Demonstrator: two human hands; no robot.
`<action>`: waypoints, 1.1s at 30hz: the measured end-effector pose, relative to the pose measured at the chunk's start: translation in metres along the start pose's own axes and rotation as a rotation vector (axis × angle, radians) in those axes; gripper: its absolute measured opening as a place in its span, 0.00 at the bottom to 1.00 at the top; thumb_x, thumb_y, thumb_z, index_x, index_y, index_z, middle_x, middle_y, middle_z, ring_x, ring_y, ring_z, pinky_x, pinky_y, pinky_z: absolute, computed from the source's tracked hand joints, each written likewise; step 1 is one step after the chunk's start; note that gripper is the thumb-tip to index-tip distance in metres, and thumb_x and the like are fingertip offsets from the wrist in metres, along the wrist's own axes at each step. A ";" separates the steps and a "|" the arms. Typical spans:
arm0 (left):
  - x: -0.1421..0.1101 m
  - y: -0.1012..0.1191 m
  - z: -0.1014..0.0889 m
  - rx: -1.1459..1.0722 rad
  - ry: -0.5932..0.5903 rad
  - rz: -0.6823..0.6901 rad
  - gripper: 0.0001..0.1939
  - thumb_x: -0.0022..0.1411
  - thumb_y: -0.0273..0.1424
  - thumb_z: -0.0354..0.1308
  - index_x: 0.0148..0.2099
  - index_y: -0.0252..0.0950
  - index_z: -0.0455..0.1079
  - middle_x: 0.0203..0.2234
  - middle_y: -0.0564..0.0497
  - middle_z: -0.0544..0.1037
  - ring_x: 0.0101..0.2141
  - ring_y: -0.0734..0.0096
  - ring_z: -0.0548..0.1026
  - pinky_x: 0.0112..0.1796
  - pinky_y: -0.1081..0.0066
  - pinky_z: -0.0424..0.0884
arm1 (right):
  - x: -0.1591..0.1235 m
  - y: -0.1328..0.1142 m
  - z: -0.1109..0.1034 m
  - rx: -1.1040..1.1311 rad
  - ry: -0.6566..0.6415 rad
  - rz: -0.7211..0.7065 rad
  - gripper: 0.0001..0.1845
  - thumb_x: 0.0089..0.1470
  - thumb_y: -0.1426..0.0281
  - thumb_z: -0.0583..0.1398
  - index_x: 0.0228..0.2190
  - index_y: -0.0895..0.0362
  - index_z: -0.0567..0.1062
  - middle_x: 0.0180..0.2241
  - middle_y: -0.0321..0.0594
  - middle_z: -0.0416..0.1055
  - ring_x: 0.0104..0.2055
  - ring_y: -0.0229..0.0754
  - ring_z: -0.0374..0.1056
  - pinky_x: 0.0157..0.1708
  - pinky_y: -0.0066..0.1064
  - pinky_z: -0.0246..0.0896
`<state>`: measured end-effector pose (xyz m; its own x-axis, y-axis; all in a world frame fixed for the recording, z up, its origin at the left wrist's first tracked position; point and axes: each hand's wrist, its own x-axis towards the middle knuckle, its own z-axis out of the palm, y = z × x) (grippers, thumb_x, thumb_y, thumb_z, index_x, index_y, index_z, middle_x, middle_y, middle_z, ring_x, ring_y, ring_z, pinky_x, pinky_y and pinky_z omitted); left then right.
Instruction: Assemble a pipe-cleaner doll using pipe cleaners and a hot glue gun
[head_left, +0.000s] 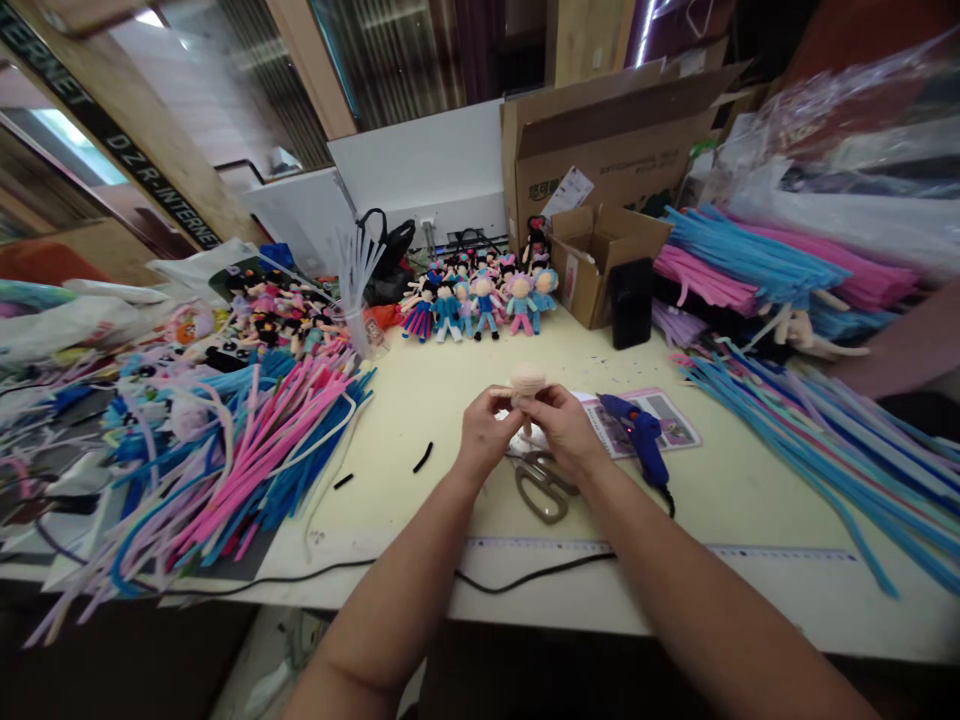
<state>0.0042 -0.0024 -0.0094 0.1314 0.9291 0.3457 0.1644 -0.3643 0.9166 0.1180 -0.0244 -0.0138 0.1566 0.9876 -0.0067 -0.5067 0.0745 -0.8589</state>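
Both of my hands meet at the middle of the table around a small pale doll figure (528, 379) with a round cream head, made of fuzzy pipe cleaner. My left hand (486, 428) pinches it from the left side, and my right hand (561, 424) grips it from the right. The fingers hide most of its body. Scissors (541, 496) with grey-brown handles lie just below my hands, their blades partly covered. A blue glue gun (642, 440) rests to the right on a printed sheet (675, 416).
Pink and blue pipe cleaners (247, 440) heap at the left, with more blue bundles (787, 430) at the right. Finished dolls (484, 300) stand at the back beside a cardboard box (592, 262). A ruler (780, 553) and a black cord (517, 578) run along the front.
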 end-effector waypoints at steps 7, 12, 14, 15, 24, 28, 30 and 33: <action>-0.002 -0.002 0.000 0.105 0.009 0.079 0.04 0.50 0.26 0.58 0.32 0.36 0.68 0.24 0.56 0.72 0.26 0.76 0.69 0.31 0.74 0.64 | 0.000 0.000 0.004 -0.034 0.059 0.017 0.14 0.37 0.68 0.67 0.26 0.56 0.69 0.24 0.31 0.68 0.26 0.34 0.62 0.24 0.28 0.55; -0.004 0.002 0.001 0.197 0.029 0.136 0.03 0.51 0.26 0.57 0.31 0.36 0.68 0.25 0.55 0.72 0.28 0.75 0.69 0.33 0.74 0.64 | -0.001 0.002 0.007 -0.077 0.103 0.003 0.11 0.38 0.69 0.64 0.28 0.56 0.70 0.26 0.32 0.69 0.28 0.36 0.64 0.27 0.28 0.57; -0.005 0.004 0.001 0.229 0.038 0.143 0.03 0.51 0.26 0.57 0.31 0.37 0.67 0.25 0.55 0.71 0.28 0.74 0.69 0.33 0.73 0.64 | -0.002 0.001 0.009 -0.087 0.118 0.002 0.11 0.38 0.69 0.64 0.29 0.56 0.71 0.27 0.33 0.70 0.30 0.37 0.65 0.28 0.29 0.58; -0.006 0.006 0.002 0.244 0.042 0.148 0.02 0.51 0.26 0.57 0.31 0.37 0.67 0.25 0.55 0.71 0.28 0.74 0.69 0.33 0.73 0.64 | -0.002 0.001 0.010 -0.092 0.127 0.000 0.11 0.38 0.69 0.63 0.29 0.56 0.71 0.28 0.33 0.70 0.31 0.37 0.65 0.29 0.29 0.58; -0.007 0.008 0.003 0.211 0.047 0.093 0.03 0.50 0.26 0.58 0.29 0.37 0.67 0.24 0.55 0.71 0.28 0.74 0.69 0.33 0.72 0.63 | -0.004 0.000 0.011 -0.078 0.120 -0.007 0.11 0.39 0.69 0.64 0.30 0.57 0.73 0.30 0.35 0.71 0.32 0.37 0.65 0.30 0.29 0.59; 0.000 0.006 0.001 -0.097 0.064 -0.120 0.08 0.46 0.31 0.63 0.30 0.35 0.69 0.24 0.54 0.74 0.27 0.74 0.70 0.33 0.72 0.65 | -0.002 -0.005 0.001 -0.010 -0.070 0.056 0.14 0.41 0.64 0.67 0.31 0.56 0.74 0.31 0.35 0.72 0.32 0.37 0.66 0.29 0.29 0.59; 0.004 0.006 -0.001 -0.238 0.074 -0.235 0.12 0.44 0.34 0.66 0.30 0.34 0.70 0.24 0.53 0.75 0.27 0.73 0.71 0.33 0.71 0.65 | -0.001 -0.008 -0.002 0.007 -0.118 0.057 0.14 0.42 0.62 0.67 0.32 0.55 0.75 0.32 0.35 0.73 0.33 0.37 0.67 0.32 0.29 0.61; 0.007 0.005 -0.005 -0.350 0.065 -0.312 0.13 0.42 0.35 0.68 0.30 0.33 0.71 0.24 0.52 0.76 0.27 0.73 0.71 0.33 0.70 0.66 | 0.001 -0.009 -0.004 0.003 -0.067 0.065 0.15 0.43 0.58 0.66 0.31 0.54 0.77 0.30 0.36 0.74 0.31 0.37 0.67 0.34 0.30 0.61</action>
<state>0.0006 0.0024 -0.0011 0.0650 0.9969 0.0451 -0.1547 -0.0345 0.9874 0.1259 -0.0245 -0.0079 0.0665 0.9974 -0.0286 -0.5166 0.0098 -0.8562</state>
